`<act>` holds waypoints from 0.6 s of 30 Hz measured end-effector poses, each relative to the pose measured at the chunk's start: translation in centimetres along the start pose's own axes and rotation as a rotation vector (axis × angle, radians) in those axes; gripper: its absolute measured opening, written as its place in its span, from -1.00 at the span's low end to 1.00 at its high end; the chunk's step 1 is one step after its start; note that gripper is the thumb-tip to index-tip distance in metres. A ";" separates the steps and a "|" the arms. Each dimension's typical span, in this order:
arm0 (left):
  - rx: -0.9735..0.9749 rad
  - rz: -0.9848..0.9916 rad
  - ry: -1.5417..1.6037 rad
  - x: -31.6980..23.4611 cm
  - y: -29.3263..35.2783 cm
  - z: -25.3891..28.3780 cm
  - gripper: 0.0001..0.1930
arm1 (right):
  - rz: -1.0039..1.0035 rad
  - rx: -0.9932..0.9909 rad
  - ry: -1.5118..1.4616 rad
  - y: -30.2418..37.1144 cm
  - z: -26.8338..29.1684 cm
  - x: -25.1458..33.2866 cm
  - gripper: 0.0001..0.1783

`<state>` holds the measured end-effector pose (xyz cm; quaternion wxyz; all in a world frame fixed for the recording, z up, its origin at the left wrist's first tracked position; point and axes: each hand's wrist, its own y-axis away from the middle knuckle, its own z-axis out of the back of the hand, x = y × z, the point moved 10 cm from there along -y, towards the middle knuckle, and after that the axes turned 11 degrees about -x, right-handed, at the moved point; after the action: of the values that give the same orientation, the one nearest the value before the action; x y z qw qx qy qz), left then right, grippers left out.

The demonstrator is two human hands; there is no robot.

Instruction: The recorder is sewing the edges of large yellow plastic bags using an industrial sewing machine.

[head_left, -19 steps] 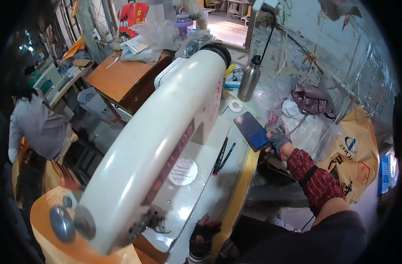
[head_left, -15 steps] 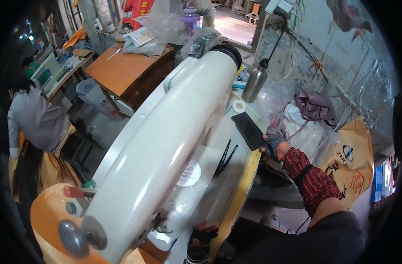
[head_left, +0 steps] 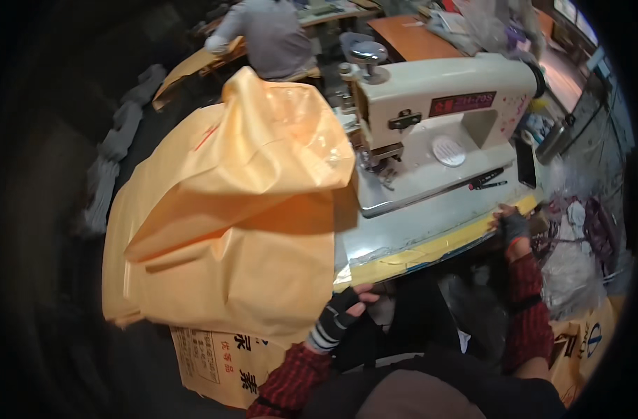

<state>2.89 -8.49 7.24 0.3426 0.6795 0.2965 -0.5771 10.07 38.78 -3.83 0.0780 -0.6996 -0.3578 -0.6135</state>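
My left hand (head_left: pixel 338 315), in a dark fingerless glove with pale stripes, is at the table's near edge beside the large yellow-brown paper sacks (head_left: pixel 263 258). Its thumb and a finger stick out slightly apart, with nothing visible between them. Farther right, my right hand (head_left: pixel 512 225), also in a fingerless glove, rests by the yellow strip (head_left: pixel 431 253) along the edge, fingers loosely extended and holding nothing. A black phone (head_left: pixel 525 162) lies on the table beyond it. Before me stands a white sewing machine (head_left: pixel 459 80), its needle end close to the sacks.
Pens (head_left: pixel 488 183) and a round white disc (head_left: pixel 448 151) lie by the machine. A metal bottle (head_left: pixel 553 140) stands at the right, near plastic bags (head_left: pixel 570 272). Another person (head_left: pixel 273 38) sits beyond the sacks. An orange-brown desk (head_left: pixel 420 38) is at the back.
The view has swung left, bringing the sacks and the machine's front into sight. My right hand has come off the phone, which stays on the table. My left hand shows more fully.
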 end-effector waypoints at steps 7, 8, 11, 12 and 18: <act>-0.622 -0.071 0.401 -1.0 10.1 16.8 -0.59 | 0.572 0.413 0.357 18.7 -32.0 10.1 -0.78; -0.693 -0.096 0.447 -0.9 11.5 18.7 -0.61 | 0.712 0.472 0.362 19.7 -35.6 11.4 -0.74; -0.813 -0.115 0.418 -2.7 12.9 20.8 -0.60 | 0.905 0.513 0.506 17.9 -44.1 13.6 -0.71; -0.818 -0.139 0.424 -2.5 12.8 21.9 -0.59 | 0.682 0.540 0.429 15.6 -46.2 12.7 -0.68; -0.902 -0.134 0.588 -4.7 13.7 32.1 -0.42 | 0.467 0.882 0.619 17.8 -54.4 6.2 -0.20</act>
<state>-5.53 -42.52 10.39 0.4653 0.5776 0.6407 -0.1987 -23.09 -1.54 20.54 0.5957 -0.4495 -0.3765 -0.5490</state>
